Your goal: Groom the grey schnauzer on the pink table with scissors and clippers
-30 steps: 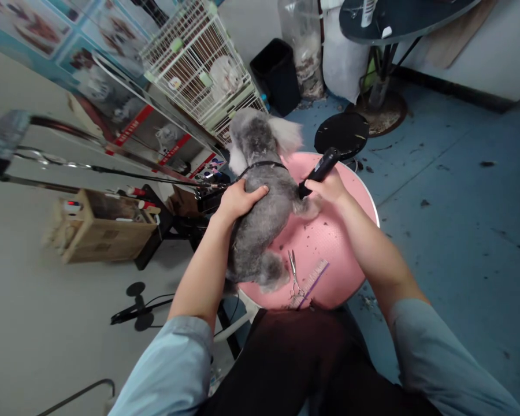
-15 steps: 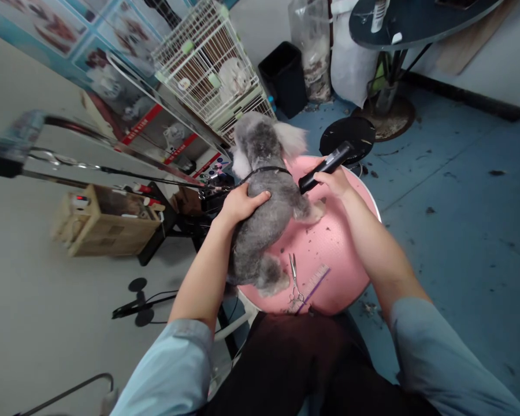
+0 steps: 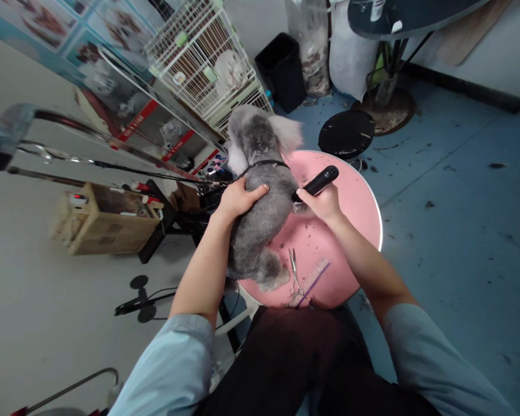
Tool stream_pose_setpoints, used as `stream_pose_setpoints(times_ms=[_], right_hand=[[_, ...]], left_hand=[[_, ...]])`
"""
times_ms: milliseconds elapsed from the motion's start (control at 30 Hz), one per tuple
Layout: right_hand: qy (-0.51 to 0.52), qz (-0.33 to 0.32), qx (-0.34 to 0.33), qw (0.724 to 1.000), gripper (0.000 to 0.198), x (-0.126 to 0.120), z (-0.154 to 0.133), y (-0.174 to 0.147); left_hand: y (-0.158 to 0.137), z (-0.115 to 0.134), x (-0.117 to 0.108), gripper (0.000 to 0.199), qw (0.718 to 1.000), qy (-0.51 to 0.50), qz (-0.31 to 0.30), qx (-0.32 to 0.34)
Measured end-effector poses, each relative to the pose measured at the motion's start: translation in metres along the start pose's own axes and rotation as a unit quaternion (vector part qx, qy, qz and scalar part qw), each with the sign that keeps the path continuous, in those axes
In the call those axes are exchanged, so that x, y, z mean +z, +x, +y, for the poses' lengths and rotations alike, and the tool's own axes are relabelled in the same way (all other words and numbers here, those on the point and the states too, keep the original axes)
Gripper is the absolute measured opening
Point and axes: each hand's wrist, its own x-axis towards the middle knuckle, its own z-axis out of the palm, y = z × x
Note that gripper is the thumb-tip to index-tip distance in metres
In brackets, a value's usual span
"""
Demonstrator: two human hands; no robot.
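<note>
A grey dog (image 3: 264, 202) with pale ears and a black strap at its neck is on the pink round table (image 3: 346, 242), facing away from me. My left hand (image 3: 239, 198) grips its back, thumb on top and fingers wrapped down the left side, partly hidden. Black hair clippers (image 3: 321, 180) are in my right hand (image 3: 325, 201), their head against the dog's right side near the front leg. Steel scissors (image 3: 294, 274) and a comb with a purple spine (image 3: 314, 280) lie near the table's front edge, the scissors' handles over the comb.
A grooming arm (image 3: 69, 118) with a tether runs in from the left. Beyond the dog stand a wire cage (image 3: 190, 63) with a white animal inside, a black bin (image 3: 281, 72) and a black stool (image 3: 346, 133). Hair clumps dot the blue floor. A wooden box (image 3: 112, 225) is at left.
My right hand has moved a little left and down with the clippers, turning them so their head meets the dog's side. The left hand keeps its place on the back.
</note>
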Motion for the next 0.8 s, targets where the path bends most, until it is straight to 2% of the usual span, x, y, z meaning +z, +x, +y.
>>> stream_pose_setpoints(times_ms=[167, 333, 500, 633, 700, 800], right_hand=[[-0.003, 0.046, -0.027, 0.999, 0.028, 0.001, -0.007, -0.004], [-0.082, 0.0, -0.003, 0.997, 0.035, 0.002, -0.006, -0.012], [-0.048, 0.054, -0.015, 0.997, 0.03, 0.003, -0.007, -0.009], [-0.06, 0.018, 0.018, 0.998, 0.034, 0.002, -0.004, -0.01], [-0.031, 0.023, 0.036, 0.999, 0.033, -0.003, 0.002, -0.011], [0.104, 0.047, 0.048, 0.992, 0.027, -0.009, 0.012, -0.01]], left_hand=[[0.0, 0.001, 0.0, 0.075, 1.0, -0.003, 0.003, 0.003], [0.0, 0.002, 0.0, 0.075, 1.0, 0.002, -0.002, 0.002], [0.001, 0.002, 0.0, 0.075, 1.0, 0.001, -0.002, 0.012], [0.002, 0.0, 0.0, 0.076, 1.0, -0.004, 0.0, 0.012], [0.002, -0.001, 0.0, 0.076, 1.0, -0.012, -0.002, 0.012], [0.003, -0.003, 0.0, 0.073, 1.0, -0.016, 0.0, 0.013]])
